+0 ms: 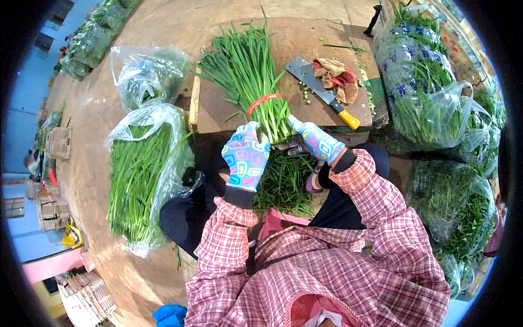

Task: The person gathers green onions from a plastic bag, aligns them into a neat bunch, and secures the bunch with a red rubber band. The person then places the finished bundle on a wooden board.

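Note:
A bundle of garlic chives lies on the brown wooden board, leaf tips pointing away from me. A red band circles its stems near the cut ends. My left hand, in a blue patterned glove, grips the stem ends from the left. On the other side, my right hand, gloved alike, holds the same ends, its thumb on top and its other fingers partly hidden beneath. To the right of the bundle lies a cleaver with a black and yellow handle. A crumpled tan and red cloth touches its blade.
Loose green leaves fill the space below my hands, between my legs. At left stand an open plastic bag of chives and another clear bag. Large wrapped bags of greens line the right side. Small stem pieces dot the board.

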Demonstrator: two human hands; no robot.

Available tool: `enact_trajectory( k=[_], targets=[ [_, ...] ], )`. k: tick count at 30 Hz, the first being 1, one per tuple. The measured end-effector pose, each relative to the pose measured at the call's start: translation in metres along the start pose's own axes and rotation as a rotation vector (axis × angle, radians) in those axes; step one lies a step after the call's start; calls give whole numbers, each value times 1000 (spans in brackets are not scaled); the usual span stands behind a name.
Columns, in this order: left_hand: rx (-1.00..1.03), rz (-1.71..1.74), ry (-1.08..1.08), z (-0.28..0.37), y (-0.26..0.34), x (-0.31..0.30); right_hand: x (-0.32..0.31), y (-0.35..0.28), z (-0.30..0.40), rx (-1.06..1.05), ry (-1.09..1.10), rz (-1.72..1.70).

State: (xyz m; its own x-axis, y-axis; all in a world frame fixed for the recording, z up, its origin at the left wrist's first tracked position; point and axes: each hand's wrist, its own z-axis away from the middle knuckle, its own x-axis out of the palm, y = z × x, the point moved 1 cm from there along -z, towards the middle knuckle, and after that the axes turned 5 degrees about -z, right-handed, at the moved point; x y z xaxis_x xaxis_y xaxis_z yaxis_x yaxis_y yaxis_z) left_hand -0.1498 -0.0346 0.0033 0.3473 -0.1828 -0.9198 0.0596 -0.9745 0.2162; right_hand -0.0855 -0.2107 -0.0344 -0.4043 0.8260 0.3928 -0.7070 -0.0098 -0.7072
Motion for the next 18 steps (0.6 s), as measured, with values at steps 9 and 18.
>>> enact_trajectory(
  k=[9,18],
  targets=[
    [-112,-4,-132,-8,-1,1,17,10,-6,-57,-25,-232],
    [-48,68,-209,12,15,0,23,23,-15,-117,50,-411]
  ],
)
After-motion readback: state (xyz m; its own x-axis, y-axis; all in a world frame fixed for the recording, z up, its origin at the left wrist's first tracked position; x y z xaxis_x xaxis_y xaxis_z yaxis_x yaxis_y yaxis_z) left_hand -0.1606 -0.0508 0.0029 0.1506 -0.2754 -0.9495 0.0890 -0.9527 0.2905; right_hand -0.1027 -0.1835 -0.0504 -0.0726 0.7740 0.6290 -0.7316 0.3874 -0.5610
